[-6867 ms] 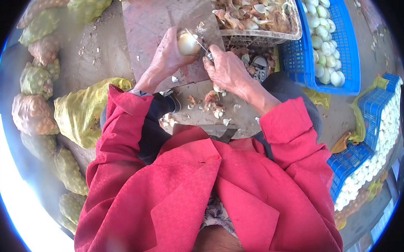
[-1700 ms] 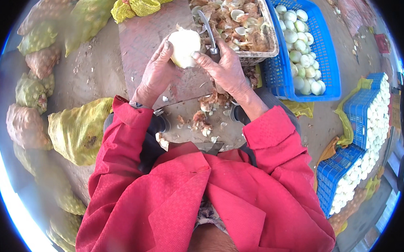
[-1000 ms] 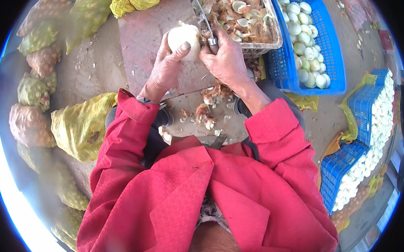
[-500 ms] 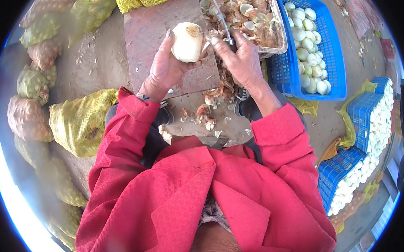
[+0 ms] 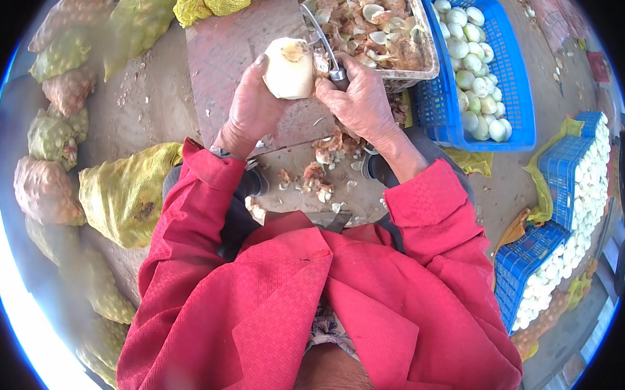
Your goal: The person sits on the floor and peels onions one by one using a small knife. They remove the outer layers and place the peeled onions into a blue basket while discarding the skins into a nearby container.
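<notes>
Between the two hands, a pale onion (image 5: 288,69) is held up, mostly bare, with a brownish patch at its far end. By the left hand (image 5: 256,103) it is cupped from the left, fingers spread about as wide as the onion and curled under it, thumb laid along its side. By the right hand (image 5: 357,95), just to the right, a knife (image 5: 338,75) is gripped: fingers folded round the handle, thumb forward near the onion, blade pointed away from the body. A scrap of skin (image 5: 321,62) seems to be pinched there; whether the thumb touches the onion cannot be told. For clean peeling, the onion is best kept firm in the left palm and turned, loose skin drawn off between thumb and blade, with the edge kept clear of the left fingers. Beneath the left hand, a flat board (image 5: 233,52) is seen; beyond the right hand, a pale bin (image 5: 408,74) filled with skins (image 5: 361,25). Further right of that hand, a blue crate (image 5: 523,138) is part-filled with peeled onions (image 5: 475,62).
</notes>
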A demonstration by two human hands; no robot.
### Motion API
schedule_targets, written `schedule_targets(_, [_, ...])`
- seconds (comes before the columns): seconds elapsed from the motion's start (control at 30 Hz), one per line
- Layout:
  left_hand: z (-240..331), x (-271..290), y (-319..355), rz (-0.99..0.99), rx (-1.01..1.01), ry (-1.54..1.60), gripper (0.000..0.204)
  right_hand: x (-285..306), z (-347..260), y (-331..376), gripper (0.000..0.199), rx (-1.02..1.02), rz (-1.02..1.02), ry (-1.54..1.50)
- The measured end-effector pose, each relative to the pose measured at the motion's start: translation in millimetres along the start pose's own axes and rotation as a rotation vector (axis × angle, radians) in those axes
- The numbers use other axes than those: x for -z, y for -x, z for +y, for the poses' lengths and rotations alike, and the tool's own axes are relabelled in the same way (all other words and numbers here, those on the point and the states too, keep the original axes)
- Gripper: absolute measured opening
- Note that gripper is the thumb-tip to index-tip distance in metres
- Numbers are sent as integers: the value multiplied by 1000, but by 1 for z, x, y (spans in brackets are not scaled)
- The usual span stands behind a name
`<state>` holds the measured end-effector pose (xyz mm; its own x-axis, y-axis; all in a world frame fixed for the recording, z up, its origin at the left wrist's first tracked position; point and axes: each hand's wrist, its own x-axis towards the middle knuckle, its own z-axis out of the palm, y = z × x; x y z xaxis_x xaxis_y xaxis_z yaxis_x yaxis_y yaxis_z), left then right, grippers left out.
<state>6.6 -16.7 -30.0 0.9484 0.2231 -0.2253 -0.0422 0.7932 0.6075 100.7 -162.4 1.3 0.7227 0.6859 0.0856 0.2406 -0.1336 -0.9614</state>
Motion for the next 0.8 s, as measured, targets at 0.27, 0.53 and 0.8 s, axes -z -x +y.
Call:
schedule_targets(0.27, [-3,-14,5,16,-135,-420,54,0,5,-1,23,-63,-8,-88])
schedule_targets(0.53, [9,1,4,-129,52,-27,64,21,15,-7,12,-100,110,-158])
schedule_targets(0.8, [13,15,7,-327,180,107,74,44,15,-16,28,-183,193,229])
